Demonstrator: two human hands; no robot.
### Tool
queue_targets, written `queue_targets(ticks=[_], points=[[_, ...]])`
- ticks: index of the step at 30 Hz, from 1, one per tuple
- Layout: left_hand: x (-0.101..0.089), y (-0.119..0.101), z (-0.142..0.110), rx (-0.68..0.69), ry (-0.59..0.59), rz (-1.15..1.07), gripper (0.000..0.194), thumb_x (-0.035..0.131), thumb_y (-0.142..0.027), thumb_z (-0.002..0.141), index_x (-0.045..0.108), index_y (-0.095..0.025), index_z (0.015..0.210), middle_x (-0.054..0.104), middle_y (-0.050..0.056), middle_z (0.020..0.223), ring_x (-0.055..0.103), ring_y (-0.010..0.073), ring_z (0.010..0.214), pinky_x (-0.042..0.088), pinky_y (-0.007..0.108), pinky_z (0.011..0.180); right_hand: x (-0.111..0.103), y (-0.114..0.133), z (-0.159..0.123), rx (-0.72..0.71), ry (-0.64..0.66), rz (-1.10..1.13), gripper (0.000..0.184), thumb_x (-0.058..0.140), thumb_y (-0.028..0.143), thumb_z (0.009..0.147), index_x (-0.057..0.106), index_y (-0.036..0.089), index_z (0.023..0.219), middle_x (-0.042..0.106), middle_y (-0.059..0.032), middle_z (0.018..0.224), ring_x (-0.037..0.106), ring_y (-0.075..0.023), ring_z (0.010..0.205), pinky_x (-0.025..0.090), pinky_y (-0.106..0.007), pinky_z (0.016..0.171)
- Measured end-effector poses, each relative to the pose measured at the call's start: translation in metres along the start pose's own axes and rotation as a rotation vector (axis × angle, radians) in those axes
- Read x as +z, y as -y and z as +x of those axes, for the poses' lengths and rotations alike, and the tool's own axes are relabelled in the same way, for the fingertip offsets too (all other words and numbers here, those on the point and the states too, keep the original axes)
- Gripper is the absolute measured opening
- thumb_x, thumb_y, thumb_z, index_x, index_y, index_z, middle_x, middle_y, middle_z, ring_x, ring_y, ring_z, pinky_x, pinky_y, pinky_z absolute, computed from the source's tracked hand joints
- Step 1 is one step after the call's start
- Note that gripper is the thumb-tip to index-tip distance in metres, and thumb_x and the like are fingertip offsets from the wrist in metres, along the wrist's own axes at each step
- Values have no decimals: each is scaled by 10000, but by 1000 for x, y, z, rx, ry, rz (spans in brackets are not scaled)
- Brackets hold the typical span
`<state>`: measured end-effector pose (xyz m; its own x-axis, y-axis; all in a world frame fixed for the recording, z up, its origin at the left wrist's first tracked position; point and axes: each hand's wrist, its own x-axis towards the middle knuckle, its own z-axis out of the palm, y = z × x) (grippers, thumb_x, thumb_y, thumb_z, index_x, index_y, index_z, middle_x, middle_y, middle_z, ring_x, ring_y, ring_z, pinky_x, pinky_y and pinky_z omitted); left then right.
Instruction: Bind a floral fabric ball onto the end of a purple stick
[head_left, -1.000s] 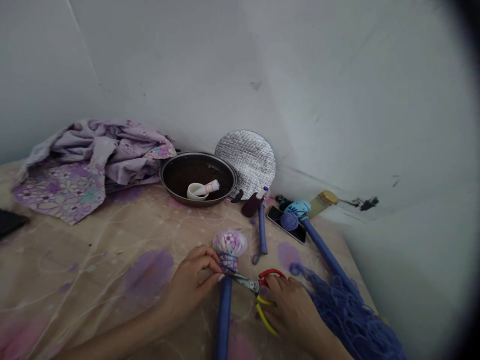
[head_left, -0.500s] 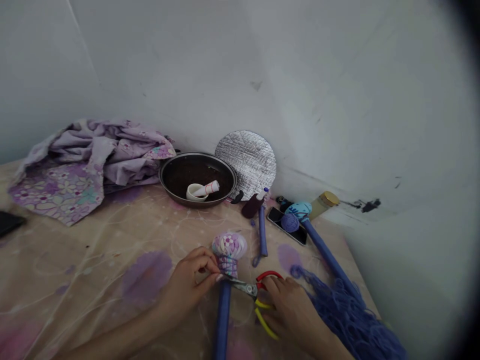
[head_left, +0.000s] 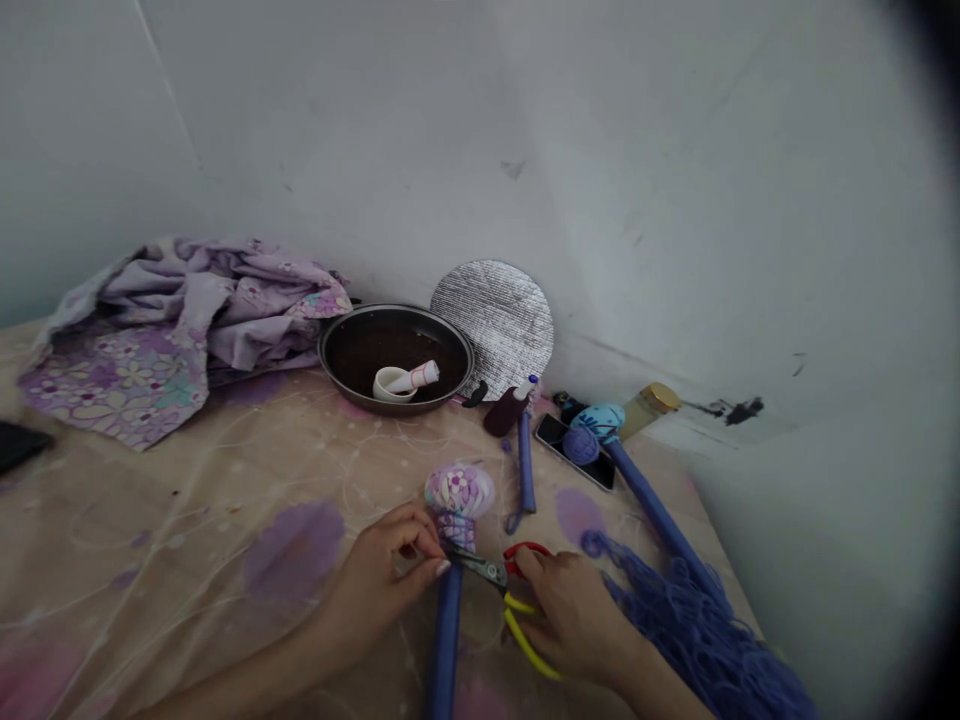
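Note:
A blue stick (head_left: 446,640) points away from me, its far end topped by a round, padded floral cloth head (head_left: 459,490) bound at the neck with blue thread (head_left: 456,530). Beside that neck my left hand (head_left: 390,565) pinches thumb and fingers together; whatever lies between the fingertips is too small to make out. My right hand (head_left: 574,610) grips scissors (head_left: 491,572) with red and yellow handles. Their blades reach across the stick just below the binding, with the tips close to my left fingertips.
Crumpled floral cloth (head_left: 247,320) lies at the back left, beside a dark pan (head_left: 330,365) with a white cup (head_left: 390,388). A silver disc (head_left: 502,310) leans against the wall. Tangled blue yarn (head_left: 697,630), a phone (head_left: 551,432) and another padded stick (head_left: 660,520) are on the right.
The scissors and my right hand have shifted slightly left and up, with the blades nearer the binding. My left hand stays pinched at almost the same place.

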<state>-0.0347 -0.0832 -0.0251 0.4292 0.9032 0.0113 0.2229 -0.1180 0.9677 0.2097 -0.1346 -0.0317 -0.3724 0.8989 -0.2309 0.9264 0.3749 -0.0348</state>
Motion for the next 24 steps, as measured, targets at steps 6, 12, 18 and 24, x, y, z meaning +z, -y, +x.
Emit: queue_targets(ticks=[6, 12, 18, 24], points=[[0, -2, 0, -6, 1, -25, 121, 605, -206, 746, 611, -169, 631, 590, 22, 785, 560, 150, 774, 413, 252, 703, 5, -3, 6, -20, 20, -36, 303, 610, 419, 762, 527, 192, 945, 683, -47, 756, 627, -226, 637, 300, -274, 549], [-14, 9, 1, -123, 6, -234, 194, 631, -344, 730, 634, -157, 676, 593, 20, 777, 550, 155, 741, 409, 258, 678, 21, -9, -8, 49, -81, -35, 213, 616, 331, 772, 564, 185, 917, 696, -58, 780, 658, -241, 682, 393, -279, 585], [-27, 25, 8, -462, -55, -469, 287, 717, -395, 631, 670, -141, 756, 582, -13, 644, 493, 115, 595, 391, 257, 631, 50, -38, -43, 503, -334, 0, 324, 475, 417, 851, 537, 193, 1077, 726, -82, 835, 695, -240, 625, 458, -279, 514], [-25, 16, 8, -484, -86, -536, 286, 729, -403, 612, 674, -148, 730, 581, -13, 677, 490, 109, 617, 388, 242, 625, 47, -65, -51, 748, -178, 39, 371, 358, 411, 904, 508, 182, 1155, 716, -115, 909, 699, -288, 733, 477, -339, 582]])
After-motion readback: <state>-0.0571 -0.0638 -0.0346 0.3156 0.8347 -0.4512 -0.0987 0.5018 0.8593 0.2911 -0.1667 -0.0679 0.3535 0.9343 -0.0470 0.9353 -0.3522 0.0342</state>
